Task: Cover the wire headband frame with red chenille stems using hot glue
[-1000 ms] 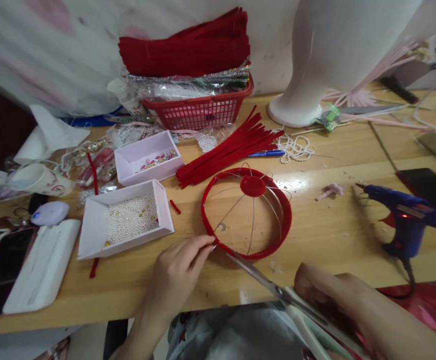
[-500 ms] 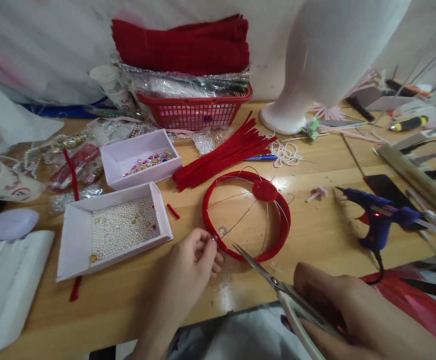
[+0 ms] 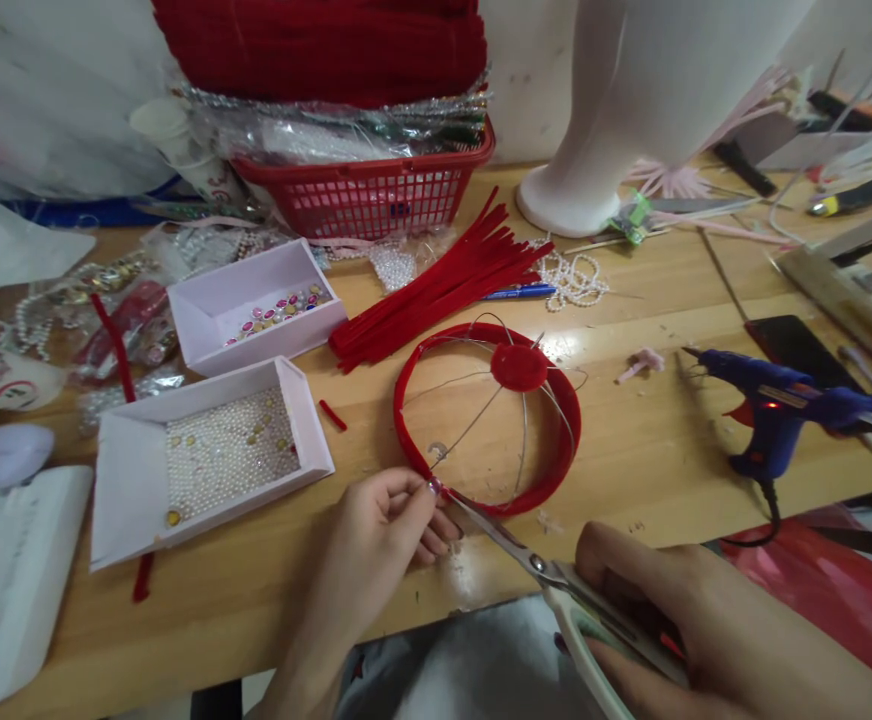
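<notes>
A red fuzzy ring frame (image 3: 567, 445) lies on the table, with thin wires rising to a small red disc (image 3: 518, 368). My left hand (image 3: 398, 520) pinches the ring's near left edge between thumb and fingertips. In my right hand (image 3: 653, 610) is a pair of scissors (image 3: 541, 570) with pale handles. Their blade tips reach the ring right beside my left fingertips. Whether the tips touch the red band or something thin on it I cannot make out.
Left of the ring are a white box of pearl beads (image 3: 218, 455) and a white box of gems (image 3: 256, 310). Behind lie red fuzzy stems (image 3: 436, 280), a red basket (image 3: 376, 190) and a white mannequin stand (image 3: 578, 180). At right is a blue glue gun (image 3: 773, 400) with a lit red light.
The scissors have moved left, bringing their tips from above the ring's near edge to my left fingertips. My left hand stays on the ring. The whole view has shifted slightly.
</notes>
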A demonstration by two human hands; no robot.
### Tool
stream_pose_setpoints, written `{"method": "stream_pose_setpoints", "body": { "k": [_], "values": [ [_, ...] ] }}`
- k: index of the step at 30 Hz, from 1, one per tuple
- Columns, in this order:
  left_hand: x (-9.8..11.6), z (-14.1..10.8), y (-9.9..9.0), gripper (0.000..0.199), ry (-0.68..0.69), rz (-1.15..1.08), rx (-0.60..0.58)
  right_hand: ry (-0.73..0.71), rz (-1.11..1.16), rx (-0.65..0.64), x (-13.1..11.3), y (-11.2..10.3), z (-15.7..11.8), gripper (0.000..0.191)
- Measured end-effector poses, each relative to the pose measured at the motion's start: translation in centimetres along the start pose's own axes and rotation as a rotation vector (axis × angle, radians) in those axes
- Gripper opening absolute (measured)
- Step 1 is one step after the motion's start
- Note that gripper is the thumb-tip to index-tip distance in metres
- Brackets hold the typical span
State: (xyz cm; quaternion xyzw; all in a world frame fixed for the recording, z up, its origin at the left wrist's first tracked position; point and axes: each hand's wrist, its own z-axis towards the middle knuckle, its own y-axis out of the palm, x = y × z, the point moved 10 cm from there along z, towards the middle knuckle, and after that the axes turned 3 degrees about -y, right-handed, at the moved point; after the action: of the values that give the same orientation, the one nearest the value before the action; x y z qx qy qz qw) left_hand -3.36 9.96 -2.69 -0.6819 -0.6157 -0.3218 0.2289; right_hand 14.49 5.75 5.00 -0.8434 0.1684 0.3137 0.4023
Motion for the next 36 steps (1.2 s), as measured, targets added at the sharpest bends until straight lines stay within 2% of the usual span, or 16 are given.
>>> {"method": "stream_pose_setpoints", "body": {
  "k": [11, 21, 31, 36],
  "values": [
    [0.2, -0.1, 0.0, 0.026, 0.057, -0.027, -0.048, 0.003, 0.087, -0.02, 1.3, 0.3, 0.5, 0.013],
    [-0.4, -0.1, 0.2, 0.031, 0.031, -0.148, -0.087, -0.002, 0.026, -0.09, 1.7, 1.7, 0.6, 0.01],
    [-0.6, 0.1, 0.2, 0.032, 0.045, -0.191, -0.101, -0.089, -0.069, -0.015, 1.0, 1.8, 0.9, 0.006],
    [-0.6, 0.1, 0.2, 0.029, 0.08, -0.184, -0.087, -0.156, -0.129, 0.063, 0.4, 1.6, 0.8, 0.002]
  ]
}}
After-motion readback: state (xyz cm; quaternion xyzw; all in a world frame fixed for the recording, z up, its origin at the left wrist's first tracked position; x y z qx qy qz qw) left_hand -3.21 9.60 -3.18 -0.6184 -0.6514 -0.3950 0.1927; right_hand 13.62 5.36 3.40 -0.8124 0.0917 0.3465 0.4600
